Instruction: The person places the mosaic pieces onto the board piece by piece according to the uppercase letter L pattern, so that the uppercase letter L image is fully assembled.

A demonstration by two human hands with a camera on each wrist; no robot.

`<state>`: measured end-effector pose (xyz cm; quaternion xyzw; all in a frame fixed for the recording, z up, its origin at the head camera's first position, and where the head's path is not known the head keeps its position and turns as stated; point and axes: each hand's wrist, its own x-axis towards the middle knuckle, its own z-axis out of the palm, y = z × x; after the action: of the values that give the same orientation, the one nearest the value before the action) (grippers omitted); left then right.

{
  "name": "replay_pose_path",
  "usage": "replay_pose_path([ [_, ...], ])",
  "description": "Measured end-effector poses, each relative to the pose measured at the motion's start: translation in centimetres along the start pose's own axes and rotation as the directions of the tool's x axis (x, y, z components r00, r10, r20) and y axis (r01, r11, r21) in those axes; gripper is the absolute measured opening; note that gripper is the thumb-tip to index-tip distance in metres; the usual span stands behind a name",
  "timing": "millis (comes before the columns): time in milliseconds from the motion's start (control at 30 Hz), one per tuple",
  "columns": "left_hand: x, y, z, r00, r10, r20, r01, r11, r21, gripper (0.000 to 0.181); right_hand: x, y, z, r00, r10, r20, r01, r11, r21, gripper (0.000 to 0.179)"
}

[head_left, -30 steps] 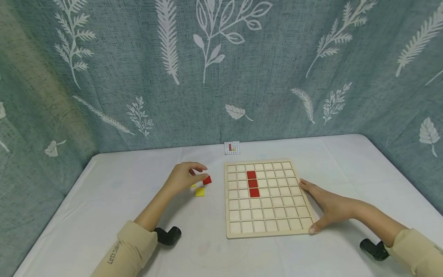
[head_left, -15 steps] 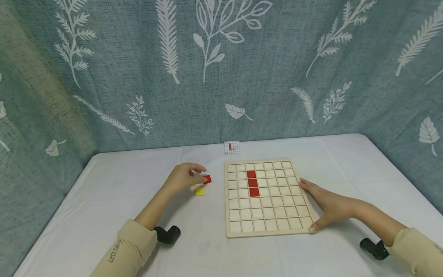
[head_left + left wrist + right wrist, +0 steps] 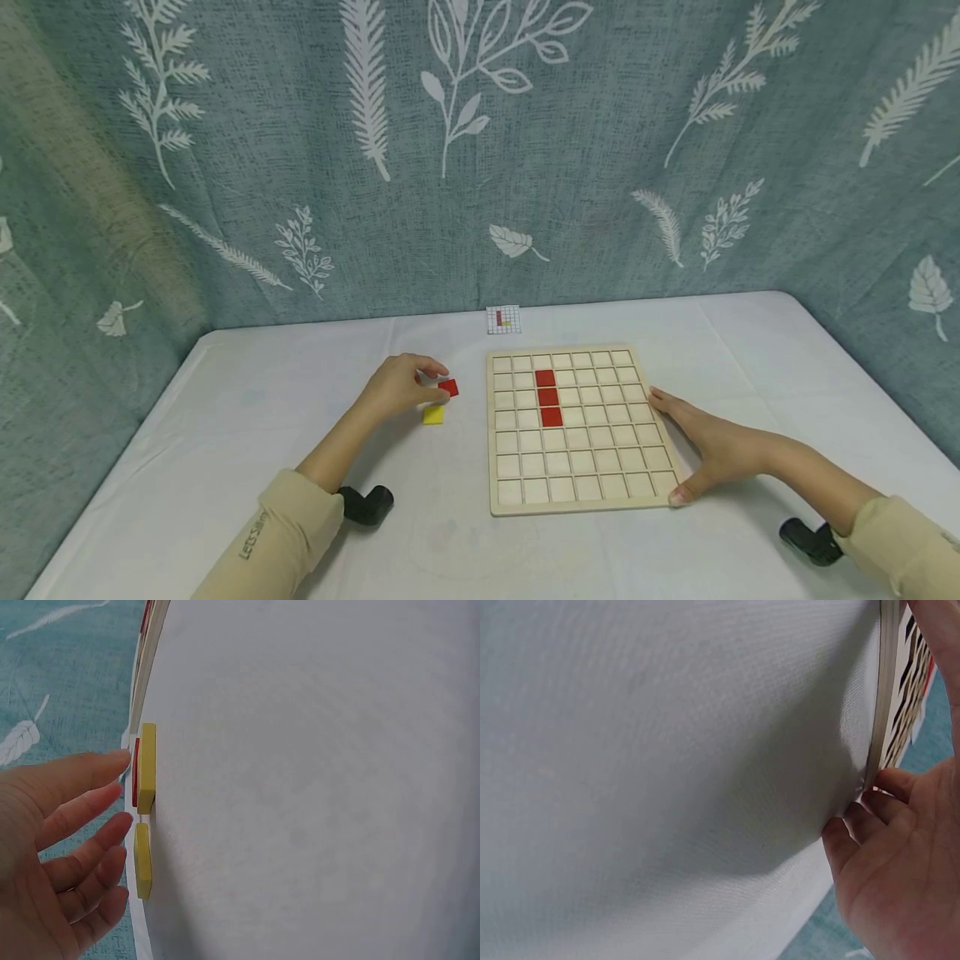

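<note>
The left hand (image 3: pixel 401 385) extends over the white surface (image 3: pixel 450 542), fingers slightly bent and separated; contact with a tile cannot be determined. The left wrist view shows one yellow tile (image 3: pixel 143 861) nearest its fingers. Just right lie another square yellow tile (image 3: pixel 433 415) and, farther back, a square red tile (image 3: pixel 448 387). Next, a pale wooden board (image 3: pixel 578 439) lies flat, its grid holding three red squares (image 3: pixel 549 397) in one column. The right hand (image 3: pixel 716 450) touches the board's right edge, thumb spread wide from the fingers.
</note>
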<state>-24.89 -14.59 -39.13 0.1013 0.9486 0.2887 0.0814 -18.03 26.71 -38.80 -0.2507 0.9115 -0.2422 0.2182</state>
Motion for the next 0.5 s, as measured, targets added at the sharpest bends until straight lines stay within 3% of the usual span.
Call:
replay_pose_path([
  [300,0.34,0.00,-0.02,0.999,0.005,0.038,-0.005,1.000,0.012,0.034,0.13,0.19,0.00,1.000,-0.005,-0.007,0.005,1.000,-0.012,0.129],
  [500,0.37,0.24,0.13,1.000,-0.007,0.030,0.007,1.000,0.018,0.032,0.05,0.17,-0.08,1.000,-0.003,0.001,0.003,1.000,0.005,0.129],
])
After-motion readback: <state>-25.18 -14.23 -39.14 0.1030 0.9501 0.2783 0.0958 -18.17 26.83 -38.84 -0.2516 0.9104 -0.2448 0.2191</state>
